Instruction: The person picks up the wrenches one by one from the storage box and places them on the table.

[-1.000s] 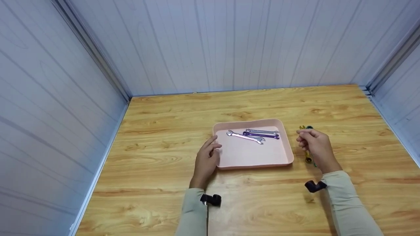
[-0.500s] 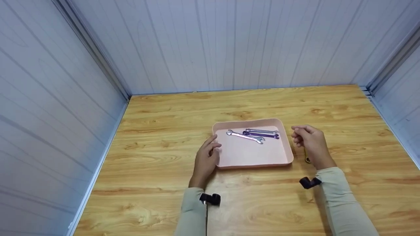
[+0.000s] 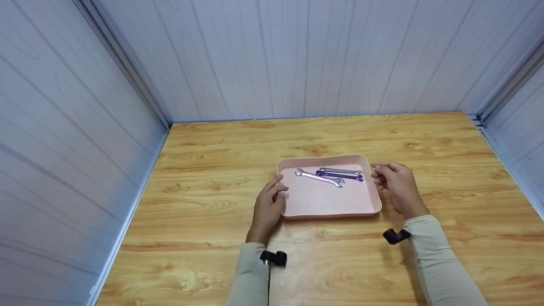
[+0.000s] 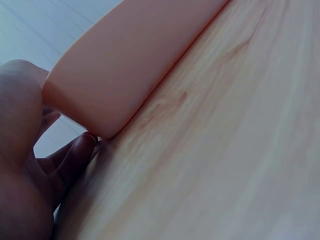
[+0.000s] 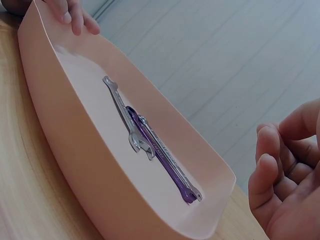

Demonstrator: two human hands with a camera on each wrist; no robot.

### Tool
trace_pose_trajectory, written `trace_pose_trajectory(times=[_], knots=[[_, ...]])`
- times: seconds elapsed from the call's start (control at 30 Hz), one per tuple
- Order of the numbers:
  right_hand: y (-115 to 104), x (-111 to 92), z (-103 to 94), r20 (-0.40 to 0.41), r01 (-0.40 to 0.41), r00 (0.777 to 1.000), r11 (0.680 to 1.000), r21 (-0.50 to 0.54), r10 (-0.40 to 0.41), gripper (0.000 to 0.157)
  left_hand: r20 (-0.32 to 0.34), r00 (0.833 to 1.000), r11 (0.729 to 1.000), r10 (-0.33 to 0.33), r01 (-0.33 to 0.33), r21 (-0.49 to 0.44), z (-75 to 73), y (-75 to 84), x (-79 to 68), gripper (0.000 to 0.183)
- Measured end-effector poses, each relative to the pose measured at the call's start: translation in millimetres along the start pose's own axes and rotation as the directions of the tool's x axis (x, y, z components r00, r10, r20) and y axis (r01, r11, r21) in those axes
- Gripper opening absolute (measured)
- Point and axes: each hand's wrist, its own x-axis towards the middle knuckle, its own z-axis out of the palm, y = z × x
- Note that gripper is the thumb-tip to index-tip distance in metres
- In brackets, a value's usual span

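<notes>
A pink tray (image 3: 331, 204) lies on the table with several wrenches in it. A silver wrench (image 3: 319, 177) slants across its upper half; a purple wrench (image 3: 340, 174) and another silver wrench (image 5: 165, 147) lie beside it. My left hand (image 3: 268, 208) holds the tray's left wall, its fingers over the rim and the thumb low at the corner (image 4: 82, 150). Just off the right wall hovers my right hand (image 3: 397, 185), fingers loosely curled, thumb near the index finger. Nothing shows between its fingers in the right wrist view.
The wooden table (image 3: 212, 170) runs back to a pale panelled wall (image 3: 276, 59), with another panelled wall (image 3: 63, 127) on the left. My right hand and wrist cover the spot where yellow and teal wrenches lay in the earlier view.
My right hand has moved left toward the tray's right wall, coming over the yellow and teal wrenches and hiding them from the head view. The left hand and the tray stay put.
</notes>
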Motion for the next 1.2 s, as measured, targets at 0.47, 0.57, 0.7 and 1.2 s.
trace_pose_trajectory(times=[0.47,0.57,0.7,1.2], knots=[[1.4,3.4,13.7,0.024,-0.028,0.999,0.998,-0.058,0.03,0.038,0.006,1.0,1.0,0.015,-0.015,0.017,2.8,-1.1,0.2,0.023],[1.7,5.5,19.7,0.035,-0.03,0.999,0.997,-0.073,0.033,0.036,0.003,1.0,1.0,0.015,-0.015,0.016,1.8,-0.9,0.2,0.022],[1.8,6.9,26.7,0.041,-0.035,0.998,0.996,-0.085,0.039,0.032,-0.001,1.0,1.0,0.01,-0.01,0.015,1.3,-0.9,-1.3,0.022],[3.5,9.8,30.4,0.044,-0.008,0.999,0.983,-0.182,0.016,0.032,0.005,1.0,1.0,0.007,-0.008,0.01,9.8,5.4,-0.4,0.022]])
